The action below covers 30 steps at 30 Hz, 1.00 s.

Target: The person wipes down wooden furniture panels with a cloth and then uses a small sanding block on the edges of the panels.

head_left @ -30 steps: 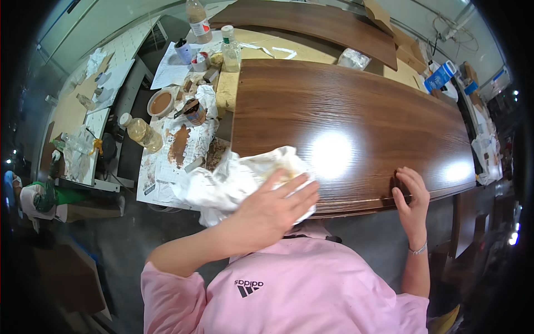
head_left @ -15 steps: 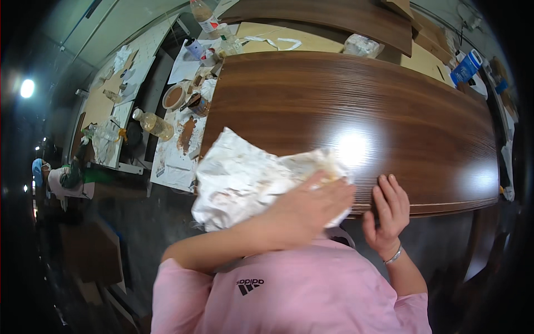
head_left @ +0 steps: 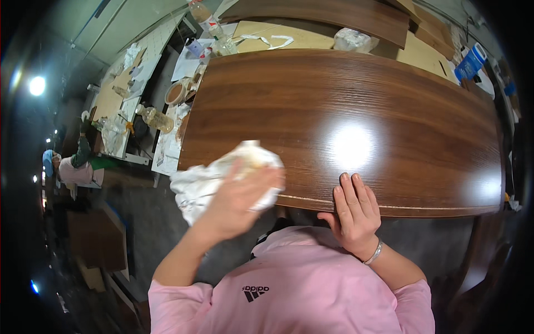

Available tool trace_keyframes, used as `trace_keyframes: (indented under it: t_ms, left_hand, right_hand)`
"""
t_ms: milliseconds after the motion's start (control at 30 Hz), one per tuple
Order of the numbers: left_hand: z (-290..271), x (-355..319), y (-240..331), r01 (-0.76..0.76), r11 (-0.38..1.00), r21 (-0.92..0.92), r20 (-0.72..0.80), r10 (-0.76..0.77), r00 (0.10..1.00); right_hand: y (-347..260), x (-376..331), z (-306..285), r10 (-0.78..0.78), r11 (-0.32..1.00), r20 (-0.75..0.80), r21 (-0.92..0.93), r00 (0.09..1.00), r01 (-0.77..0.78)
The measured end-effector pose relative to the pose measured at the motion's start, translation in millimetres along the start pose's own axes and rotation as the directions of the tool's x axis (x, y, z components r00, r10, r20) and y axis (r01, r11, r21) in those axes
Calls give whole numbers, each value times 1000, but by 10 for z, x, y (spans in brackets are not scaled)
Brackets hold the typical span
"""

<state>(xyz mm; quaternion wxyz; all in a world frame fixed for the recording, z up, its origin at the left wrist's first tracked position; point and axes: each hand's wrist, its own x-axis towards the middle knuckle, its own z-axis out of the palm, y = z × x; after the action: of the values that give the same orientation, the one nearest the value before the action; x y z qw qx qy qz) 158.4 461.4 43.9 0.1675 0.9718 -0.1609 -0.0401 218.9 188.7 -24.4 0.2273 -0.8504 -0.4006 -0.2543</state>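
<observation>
A large dark brown wood-grain board lies flat in front of me, its near edge showing a thin pale line. My left hand, a little blurred, presses a crumpled white cloth onto the board's near left corner. Part of that cloth hangs past the edge, and a yellowish patch shows near the fingers. Farther right, my right hand rests on the near edge with its fingers stretched flat on the top, holding nothing.
On the left, a paper-covered surface holds a clear bottle with yellowish liquid and a tub of brown paste. A blue container stands at the far right. Beyond the board are a plastic-wrapped bundle and another brown board. At far left, another person works.
My left hand has swept the cloth leftward along the near edge, bunching it smaller. The right hand sits slightly farther left, still flat on the board. The view has shifted a little.
</observation>
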Motion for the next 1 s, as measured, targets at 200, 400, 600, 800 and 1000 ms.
trace_keyframes:
  t_ms: [200, 400, 600, 800, 1000]
  left_hand:
    - [209, 390, 351, -242, 960, -139, -64, 235, 970]
    - [-243, 174, -348, -160, 985, 65, 88, 154, 984]
    - [87, 662, 23, -406, 914, -15, -56, 404, 913]
    - [-253, 610, -532, -271, 961, 48, 180, 259, 949]
    - [120, 366, 419, -427, 891, -157, 50, 439, 897]
  right_hand:
    - [-101, 27, 16, 28, 999, -65, 38, 998, -26]
    - [-147, -52, 50, 135, 991, -107, 15, 985, -134]
    - [-285, -51, 117, 162, 986, -173, -10, 971, -167]
    - [-287, -144, 116, 207, 976, -162, -35, 965, -215]
    - [-295, -176, 215, 197, 976, -223, -52, 955, -213]
